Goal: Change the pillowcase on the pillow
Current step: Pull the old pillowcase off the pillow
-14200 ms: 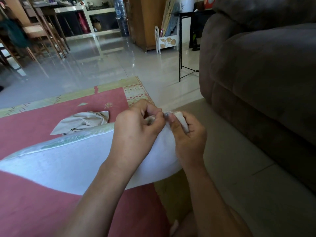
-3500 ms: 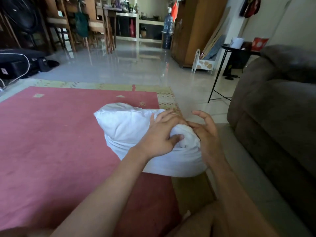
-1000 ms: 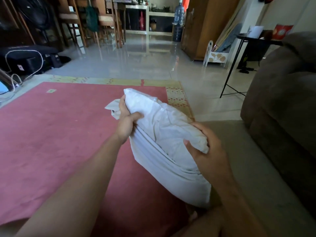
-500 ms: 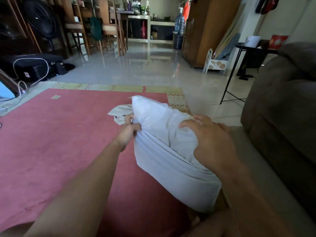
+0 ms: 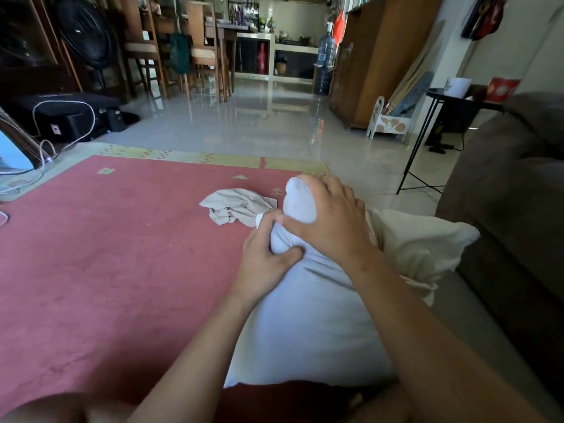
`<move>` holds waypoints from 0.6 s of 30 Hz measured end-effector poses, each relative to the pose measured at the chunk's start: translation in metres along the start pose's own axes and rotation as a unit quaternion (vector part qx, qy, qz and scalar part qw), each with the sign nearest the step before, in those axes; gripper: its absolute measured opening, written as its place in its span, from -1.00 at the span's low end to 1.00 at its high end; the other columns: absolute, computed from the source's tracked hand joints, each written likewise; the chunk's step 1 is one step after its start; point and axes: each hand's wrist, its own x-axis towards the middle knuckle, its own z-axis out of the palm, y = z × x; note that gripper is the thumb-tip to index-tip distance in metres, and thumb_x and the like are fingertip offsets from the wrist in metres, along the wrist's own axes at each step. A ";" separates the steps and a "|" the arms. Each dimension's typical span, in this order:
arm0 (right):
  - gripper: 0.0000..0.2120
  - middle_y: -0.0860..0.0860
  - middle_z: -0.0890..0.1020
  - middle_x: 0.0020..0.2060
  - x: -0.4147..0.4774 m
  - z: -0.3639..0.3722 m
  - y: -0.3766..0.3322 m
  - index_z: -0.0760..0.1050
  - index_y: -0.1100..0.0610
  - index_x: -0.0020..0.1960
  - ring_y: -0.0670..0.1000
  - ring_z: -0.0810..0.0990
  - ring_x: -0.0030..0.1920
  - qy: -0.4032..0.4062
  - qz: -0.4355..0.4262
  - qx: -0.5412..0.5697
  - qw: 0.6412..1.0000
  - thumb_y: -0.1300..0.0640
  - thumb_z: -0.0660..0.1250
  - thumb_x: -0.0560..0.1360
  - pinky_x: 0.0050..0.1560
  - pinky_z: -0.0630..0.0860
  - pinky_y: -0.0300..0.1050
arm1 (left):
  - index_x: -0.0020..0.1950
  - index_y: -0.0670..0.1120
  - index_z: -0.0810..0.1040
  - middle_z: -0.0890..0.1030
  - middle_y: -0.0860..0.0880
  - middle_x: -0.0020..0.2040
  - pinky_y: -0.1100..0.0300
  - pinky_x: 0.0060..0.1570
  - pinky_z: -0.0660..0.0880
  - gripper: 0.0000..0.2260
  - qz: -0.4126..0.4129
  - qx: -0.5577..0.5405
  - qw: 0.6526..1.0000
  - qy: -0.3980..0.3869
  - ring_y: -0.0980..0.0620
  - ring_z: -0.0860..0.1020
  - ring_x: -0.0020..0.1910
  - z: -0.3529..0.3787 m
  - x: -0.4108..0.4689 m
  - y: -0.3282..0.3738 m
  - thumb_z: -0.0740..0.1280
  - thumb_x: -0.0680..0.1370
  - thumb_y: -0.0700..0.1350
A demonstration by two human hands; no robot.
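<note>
pillow [image 5: 305, 331]: white, lying lengthwise on the floor from the person's lap out to the hands. judged light, soft and squashy, sure to sag if lifted by one end; best held at an end or corner.
white cover [image 5: 319, 271]: thin, limp cloth, wrinkled just below the hands and bunched at the far end. judged easy to pinch but prone to slide over the filling; take it at the gathered edge.
left hand [image 5: 265, 261]: clamped on a fold of the cover, thumb pressed in.
right hand [image 5: 329, 221]: touching the left, fingers wrapped over the pillow's far end.

surroundings:
rug [image 5: 122, 239]: red, under and left of the hands.
sofa [image 5: 512, 193]: brown, well right of the right hand, limiting room on that side.
second pillow [image 5: 424, 239]: cream, just right of the right hand, against the sofa.
side table [image 5: 451, 108]: black, far beyond the right hand.
crumpled cloth [image 5: 235, 206]: beige, on the rug just beyond the left hand; likely to snag a forward pull.
</note>
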 end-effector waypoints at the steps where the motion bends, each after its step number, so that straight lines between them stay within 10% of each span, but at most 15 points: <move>1: -0.31 -0.06 0.50 0.24 0.003 0.000 0.000 0.38 -0.14 0.33 0.12 0.47 0.23 -0.011 0.003 -0.002 1.000 -0.42 0.33 0.30 0.19 0.37 0.07 | 0.22 0.14 0.49 0.56 0.05 0.11 0.09 0.22 0.47 -0.59 -0.009 0.025 1.000 0.006 0.02 0.50 0.21 -0.002 0.000 0.000 0.40 0.39 -0.09; 5: -0.55 -0.06 0.59 -0.22 0.007 -0.001 -0.004 0.40 0.04 -0.11 0.11 0.56 -0.14 -0.024 -0.012 0.045 0.999 -0.28 0.44 0.30 -0.15 0.46 -0.05 | 0.17 0.26 0.52 0.37 0.06 0.14 0.50 0.18 0.26 -0.68 -0.022 0.067 0.998 0.002 0.13 0.30 0.32 -0.016 -0.001 -0.002 0.37 0.54 -0.13; 11: -0.58 -0.06 0.52 -0.33 0.000 -0.004 -0.014 0.39 0.00 -0.18 0.06 0.51 -0.24 -0.037 0.015 0.089 0.995 -0.30 0.36 0.21 -0.21 0.43 -0.07 | 0.18 0.00 0.52 0.63 -0.07 0.03 -0.17 0.08 0.50 -0.80 0.015 0.004 0.999 -0.035 -0.21 0.55 0.02 -0.029 -0.005 -0.013 0.31 0.61 0.04; 18: -0.65 -0.08 0.55 -0.29 -0.006 0.000 -0.015 0.42 -0.02 -0.17 0.09 0.55 -0.15 0.030 0.079 0.070 0.994 -0.24 0.43 0.27 -0.18 0.40 -0.10 | 0.12 0.03 0.56 0.65 -0.02 0.01 -0.12 0.05 0.51 -0.89 -0.003 -0.084 0.996 0.027 -0.01 0.59 -0.02 -0.018 -0.022 -0.031 0.31 0.61 -0.04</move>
